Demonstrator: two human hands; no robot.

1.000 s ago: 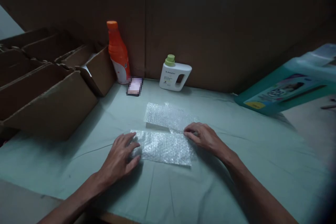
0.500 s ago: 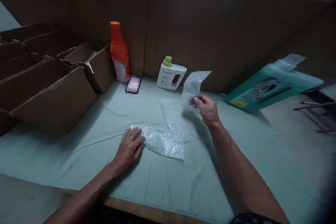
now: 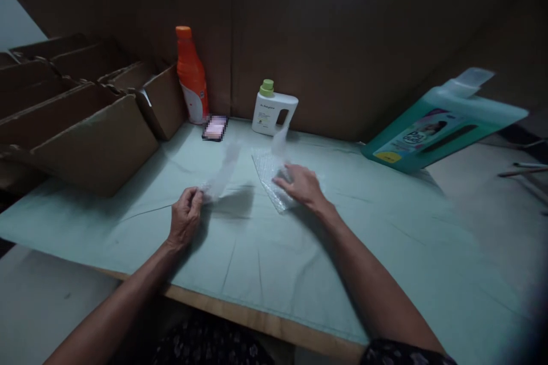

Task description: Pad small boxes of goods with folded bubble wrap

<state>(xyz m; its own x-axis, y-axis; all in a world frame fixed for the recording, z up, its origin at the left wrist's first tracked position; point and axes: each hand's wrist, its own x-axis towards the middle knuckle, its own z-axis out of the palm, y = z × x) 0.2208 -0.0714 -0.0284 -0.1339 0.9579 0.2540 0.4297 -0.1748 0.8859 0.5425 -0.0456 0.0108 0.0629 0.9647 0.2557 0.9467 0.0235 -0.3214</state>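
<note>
On the green-clothed table [image 3: 385,239], one bubble-wrap sheet [image 3: 265,171] lies flat, partly covered by the right hand [image 3: 303,187]. That hand is loosely curled; whether it grips the blurred bubble-wrap piece [image 3: 280,140] rising beyond it cannot be told. The left hand [image 3: 185,217], pressing wrap down earlier, now pinches a raised bubble-wrap strip [image 3: 220,179] by its end, so the pieces appear parted.

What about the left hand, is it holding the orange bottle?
No, the left hand holds a blurred piece of bubble wrap, and the orange bottle stands apart, farther back.
</note>
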